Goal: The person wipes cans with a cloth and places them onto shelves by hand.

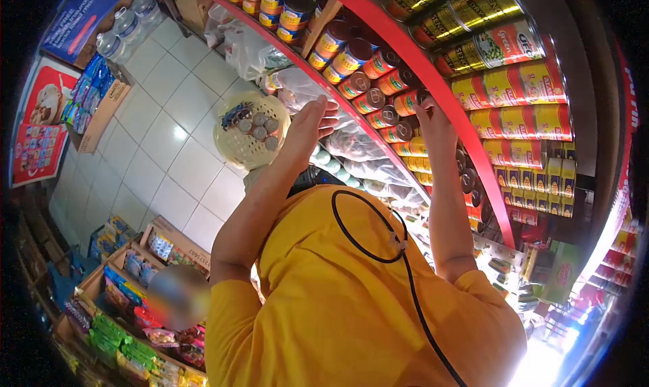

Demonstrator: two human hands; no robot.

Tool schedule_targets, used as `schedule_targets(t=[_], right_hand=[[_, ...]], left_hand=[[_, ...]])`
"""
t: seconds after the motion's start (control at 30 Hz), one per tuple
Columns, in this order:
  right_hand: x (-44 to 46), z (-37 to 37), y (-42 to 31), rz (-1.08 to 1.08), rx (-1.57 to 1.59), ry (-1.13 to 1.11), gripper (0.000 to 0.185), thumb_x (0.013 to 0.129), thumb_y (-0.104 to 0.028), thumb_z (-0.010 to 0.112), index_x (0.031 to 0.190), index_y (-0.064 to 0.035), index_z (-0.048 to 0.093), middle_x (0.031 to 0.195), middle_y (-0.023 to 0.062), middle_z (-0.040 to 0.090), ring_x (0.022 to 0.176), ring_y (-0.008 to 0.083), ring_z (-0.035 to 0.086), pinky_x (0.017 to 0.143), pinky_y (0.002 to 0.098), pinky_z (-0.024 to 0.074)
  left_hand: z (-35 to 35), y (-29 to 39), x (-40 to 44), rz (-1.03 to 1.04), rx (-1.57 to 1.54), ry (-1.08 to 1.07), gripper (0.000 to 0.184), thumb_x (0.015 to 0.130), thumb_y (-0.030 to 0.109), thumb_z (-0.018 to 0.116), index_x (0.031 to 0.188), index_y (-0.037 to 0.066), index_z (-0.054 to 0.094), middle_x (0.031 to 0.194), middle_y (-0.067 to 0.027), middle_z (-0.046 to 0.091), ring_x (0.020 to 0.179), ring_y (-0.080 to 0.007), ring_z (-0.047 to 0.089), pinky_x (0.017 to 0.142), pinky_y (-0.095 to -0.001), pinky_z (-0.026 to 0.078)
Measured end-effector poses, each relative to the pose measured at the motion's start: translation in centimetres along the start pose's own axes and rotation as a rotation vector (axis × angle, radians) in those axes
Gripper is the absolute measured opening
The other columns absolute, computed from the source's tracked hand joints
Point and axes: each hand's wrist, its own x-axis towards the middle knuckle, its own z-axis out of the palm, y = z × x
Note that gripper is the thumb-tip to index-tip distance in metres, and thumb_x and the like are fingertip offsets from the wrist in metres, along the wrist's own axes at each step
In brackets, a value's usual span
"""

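Note:
My right hand (436,120) reaches into the red-edged shelf with its fingers bent around the lidded end of a small red-and-green labelled can (405,104). Part of that can is hidden by the fingers. Similar cans (370,100) lie in rows beside it. My left hand (314,125) is held out in front of a clear plastic bag (297,89) on the lower level, its fingers stretched and nothing visible in them. Close to my left forearm is a pale yellow perforated basket (230,152), holding several round can-like items (259,131) and some dark packets (236,114).
A red shelf edge (466,110) curves between the can rows. Larger yellow-and-red cans (520,120) stack at right. Snack boxes (128,258) stand at lower left. Water bottles (126,23) and a carton of packets (101,110) border the tiled floor (159,133). A black cable (419,299) crosses my shirt.

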Motion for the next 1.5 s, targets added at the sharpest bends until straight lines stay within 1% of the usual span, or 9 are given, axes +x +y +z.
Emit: schedule_targets(t=[0.3, 0.5, 0.7, 0.9, 1.0, 1.13, 1.2, 1.4, 1.5], right_hand=[[1.2, -1.0, -2.0, 0.161, -0.041, -0.109, 0.026, 0.078, -0.023, 0.086, 0.089, -0.0127, 0.065, 0.096, 0.0082, 0.067, 0.091, 0.0321, 0.065, 0.083, 0.0455, 0.052], [1.3, -0.1, -2.1, 0.143, -0.103, -0.06, 0.027, 0.076, -0.022, 0.087, 0.092, -0.0147, 0.066, 0.096, 0.0072, 0.067, 0.092, 0.0317, 0.067, 0.082, 0.0456, 0.0537], [1.5, -0.2, -2.2, 0.128, -0.083, -0.06, 0.03, 0.077, -0.022, 0.087, 0.097, -0.014, 0.066, 0.094, 0.0073, 0.069, 0.088, 0.0309, 0.068, 0.078, 0.0445, 0.0551], [0.7, -2.2, -3.4, -0.01, -0.054, 0.055, 0.038, 0.079, -0.021, 0.085, 0.11, -0.0081, 0.067, 0.092, 0.0111, 0.07, 0.081, 0.0304, 0.07, 0.071, 0.0431, 0.0564], [0.6, -5.0, -5.9, -0.007, 0.065, 0.012, 0.031, 0.08, -0.018, 0.083, 0.105, -0.0059, 0.069, 0.098, 0.0121, 0.07, 0.081, 0.0326, 0.07, 0.072, 0.0435, 0.0556], [-1.4, -6.4, -6.5, 0.054, 0.212, -0.091, 0.024, 0.081, -0.016, 0.082, 0.099, -0.0074, 0.07, 0.106, 0.0109, 0.069, 0.094, 0.032, 0.068, 0.084, 0.0442, 0.0535], [-2.5, -7.1, -6.3, 0.015, 0.132, -0.111, 0.024, 0.08, -0.016, 0.083, 0.099, -0.0081, 0.07, 0.11, 0.0107, 0.068, 0.102, 0.0321, 0.066, 0.089, 0.0456, 0.0511], [-4.6, -8.9, -6.3, -0.007, 0.102, -0.174, 0.026, 0.078, -0.018, 0.084, 0.099, -0.009, 0.07, 0.114, 0.0089, 0.066, 0.106, 0.033, 0.063, 0.093, 0.0469, 0.0492], [-5.0, -9.5, -6.5, -0.002, 0.105, -0.204, 0.025, 0.08, -0.019, 0.083, 0.099, -0.009, 0.071, 0.114, 0.0083, 0.065, 0.105, 0.0325, 0.063, 0.093, 0.0465, 0.0498]], left_hand=[[-1.7, -0.4, -0.3, -0.031, 0.044, -0.005, 0.055, 0.108, 0.054, 0.046, 0.122, 0.004, 0.064, 0.115, -0.0082, 0.069, 0.103, -0.0178, 0.064, 0.096, -0.0372, 0.051], [-9.5, -1.6, 1.9, -0.025, 0.384, 0.171, 0.043, 0.102, 0.047, 0.059, 0.111, 0.006, 0.068, 0.096, -0.0018, 0.071, 0.085, -0.0123, 0.064, 0.078, -0.0339, 0.049], [-22.8, -9.4, 5.0, 0.134, 0.909, 0.711, 0.041, 0.091, 0.041, 0.07, 0.105, 0.003, 0.071, 0.085, -0.0175, 0.073, 0.082, -0.0329, 0.073, 0.074, -0.0476, 0.053], [-23.4, -15.5, 5.3, -0.084, 1.48, 0.45, 0.04, 0.091, 0.032, 0.066, 0.122, 0.008, 0.065, 0.106, -0.0237, 0.072, 0.097, -0.0429, 0.07, 0.084, -0.0539, 0.056], [-22.1, -19.5, 6.8, -0.032, 1.609, 0.26, 0.036, 0.095, 0.025, 0.061, 0.127, 0.011, 0.062, 0.11, -0.0221, 0.071, 0.098, -0.04, 0.071, 0.083, -0.0525, 0.058], [-21.4, -23.3, 8.8, 0.027, 1.863, 0.327, 0.03, 0.101, 0.021, 0.054, 0.129, 0.012, 0.06, 0.112, -0.0151, 0.068, 0.094, -0.0338, 0.073, 0.08, -0.0512, 0.06], [-21.6, -23.6, 9.3, -0.084, 1.557, 0.438, 0.038, 0.104, 0.035, 0.049, 0.126, 0.006, 0.06, 0.111, -0.0224, 0.069, 0.101, -0.039, 0.071, 0.084, -0.0504, 0.06], [-22.3, -25.0, 9.6, 0.121, 1.853, 0.485, 0.021, 0.106, 0.026, 0.049, 0.115, 0.013, 0.064, 0.103, -0.0121, 0.069, 0.083, -0.0306, 0.073, 0.063, -0.045, 0.062], [-22.5, -25.3, 9.7, -0.021, 1.562, 0.479, 0.028, 0.106, 0.03, 0.047, 0.12, 0.009, 0.059, 0.106, -0.0205, 0.068, 0.097, -0.042, 0.072, 0.078, -0.0524, 0.061]])
